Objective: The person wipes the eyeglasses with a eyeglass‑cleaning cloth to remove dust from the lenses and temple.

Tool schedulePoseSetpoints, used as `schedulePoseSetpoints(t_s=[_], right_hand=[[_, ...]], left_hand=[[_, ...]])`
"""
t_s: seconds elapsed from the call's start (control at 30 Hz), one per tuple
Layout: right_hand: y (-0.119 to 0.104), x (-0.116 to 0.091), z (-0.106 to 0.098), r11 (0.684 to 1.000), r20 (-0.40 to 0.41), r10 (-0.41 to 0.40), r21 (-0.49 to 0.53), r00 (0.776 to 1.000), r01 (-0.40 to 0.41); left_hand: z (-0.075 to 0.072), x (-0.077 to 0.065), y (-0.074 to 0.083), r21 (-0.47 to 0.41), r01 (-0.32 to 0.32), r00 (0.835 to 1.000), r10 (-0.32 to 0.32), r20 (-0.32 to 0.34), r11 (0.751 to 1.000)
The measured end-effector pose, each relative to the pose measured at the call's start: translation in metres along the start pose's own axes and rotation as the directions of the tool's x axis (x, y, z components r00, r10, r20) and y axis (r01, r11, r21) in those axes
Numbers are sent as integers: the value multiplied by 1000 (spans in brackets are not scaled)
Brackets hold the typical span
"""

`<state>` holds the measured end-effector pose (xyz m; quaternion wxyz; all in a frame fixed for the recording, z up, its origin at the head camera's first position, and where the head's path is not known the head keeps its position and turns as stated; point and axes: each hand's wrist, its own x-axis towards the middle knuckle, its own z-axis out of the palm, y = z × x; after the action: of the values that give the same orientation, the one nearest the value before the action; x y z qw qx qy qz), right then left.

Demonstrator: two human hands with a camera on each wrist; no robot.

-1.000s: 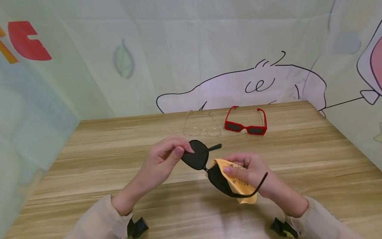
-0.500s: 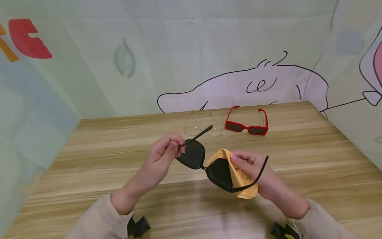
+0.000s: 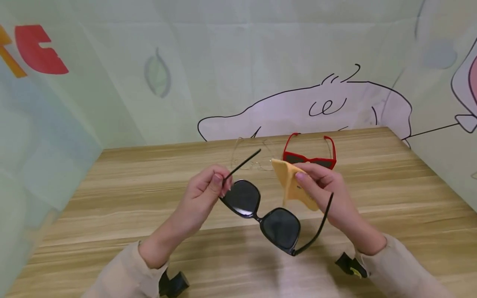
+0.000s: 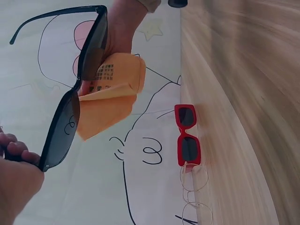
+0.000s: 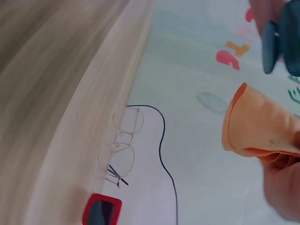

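Note:
Black sunglasses (image 3: 279,228) hang tilted above the table, arms unfolded, lenses slanting down to the right. My left hand (image 3: 203,198) pinches them at the left hinge, where one arm points up and away. In my right hand (image 3: 328,190) is a folded orange-yellow cleaning cloth (image 3: 292,184), gripped between thumb and fingers. The cloth is apart from the lenses, above the right one, in the head view. Printed dark characters show on the cloth (image 4: 110,77) in the left wrist view. The right wrist view catches the cloth (image 5: 258,124) close up, with the sunglasses cut off at the top corner.
Red-framed sunglasses (image 3: 328,164) lie at the back of the wooden table (image 3: 149,178), partly covered by my right hand in the head view. Beside them are thin wire-framed glasses (image 3: 266,166). A printed curtain (image 3: 223,62) stands behind the table and along its sides.
The right hand with the cloth has moved up, off the right lens, which is now uncovered. The left hand's grip went from the left lens to the hinge, and the sunglasses turned slightly.

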<state>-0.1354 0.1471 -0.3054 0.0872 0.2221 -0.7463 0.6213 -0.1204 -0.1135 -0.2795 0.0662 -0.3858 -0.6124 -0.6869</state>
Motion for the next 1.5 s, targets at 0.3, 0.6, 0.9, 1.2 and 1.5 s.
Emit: schedulePoseSetpoints(t_s=[0.3, 0.6, 0.9, 1.2, 1.5], right_hand=[[-2, 9, 21, 554, 492, -731, 24, 472, 832], [-15, 5, 25, 550, 649, -607, -74, 459, 832], [-17, 4, 33, 526, 676, -586, -102, 446, 844], [-18, -6, 48, 479, 512, -643, -312, 570, 821], [-20, -16, 50, 486, 386, -603, -517, 698, 705]], left_hand=[[5, 1, 0, -169, 99, 995, -95, 29, 981], [11, -2, -3, -197, 169, 985, -156, 78, 966], [16, -6, -4, -182, 126, 987, -105, 118, 975], [18, -5, -7, -210, 102, 988, -75, 133, 972], [19, -6, -6, -207, 119, 989, -98, 110, 971]])
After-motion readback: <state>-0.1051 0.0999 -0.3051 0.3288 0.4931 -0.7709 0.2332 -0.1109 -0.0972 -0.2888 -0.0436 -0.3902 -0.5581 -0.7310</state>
